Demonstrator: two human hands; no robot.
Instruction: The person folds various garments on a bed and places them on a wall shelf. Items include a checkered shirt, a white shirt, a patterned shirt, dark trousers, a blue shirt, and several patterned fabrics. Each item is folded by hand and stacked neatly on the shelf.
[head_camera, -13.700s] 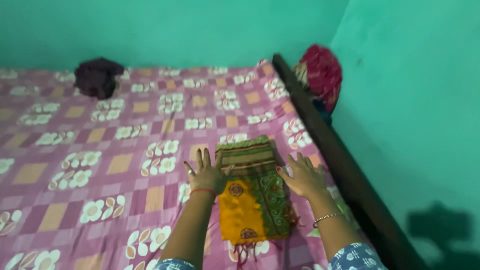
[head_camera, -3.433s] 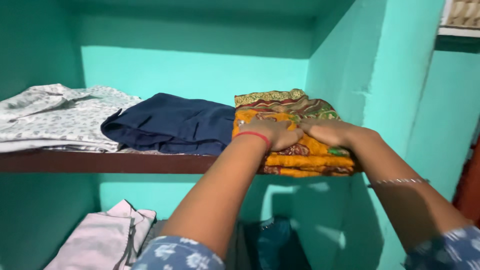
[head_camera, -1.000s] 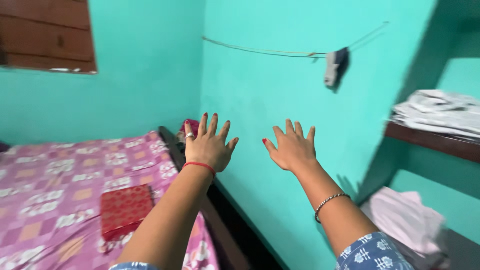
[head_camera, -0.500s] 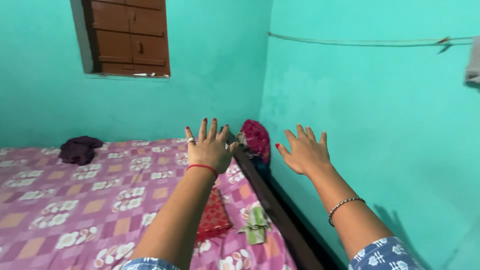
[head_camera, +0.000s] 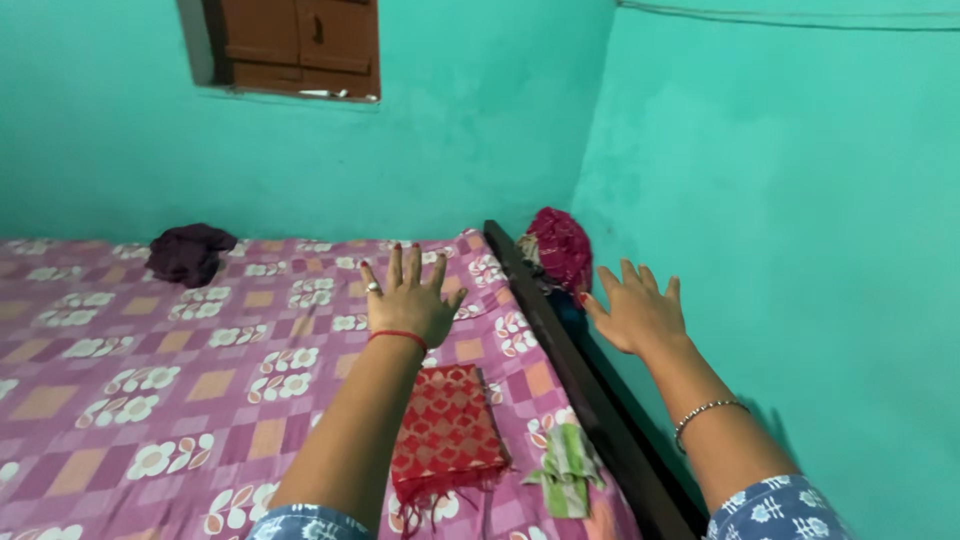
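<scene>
Walls: 2 walls painted in turquoise green are seen, meeting in a corner behind the bed.
Bed (head_camera: 180, 350): a large bed is covered by a pink and purple sheet with white flowers and orange squares. A dark wooden side rail (head_camera: 580, 385) is seen along its right edge, beside the right wall.
Window (head_camera: 300, 45): brown wooden shutters are set in the back wall, at the top of the view.
Red folded cloth (head_camera: 445, 430): it is laid flat on the sheet near the right edge of the bed, just under the left forearm. A fringe is seen at its near end. Of the things on the bed, it is the nearest to the hands.
Dark bundle (head_camera: 188, 252): a dark purple cloth is crumpled at the far side of the bed, well apart from the hands.
Red bundle (head_camera: 560, 250): a red cloth is heaped in the corner, at the far end of the rail.
Green cloth (head_camera: 568, 468): a small striped piece is laid between the red folded cloth and the rail.
Left hand (head_camera: 408, 300): it is held out above the bed, the grip open with fingers spread, nothing held. A red thread is worn on the wrist and a ring on 1 finger.
Right hand (head_camera: 635, 312): it is held out above the rail, fingers spread, empty. A bead bracelet is worn on the forearm.
</scene>
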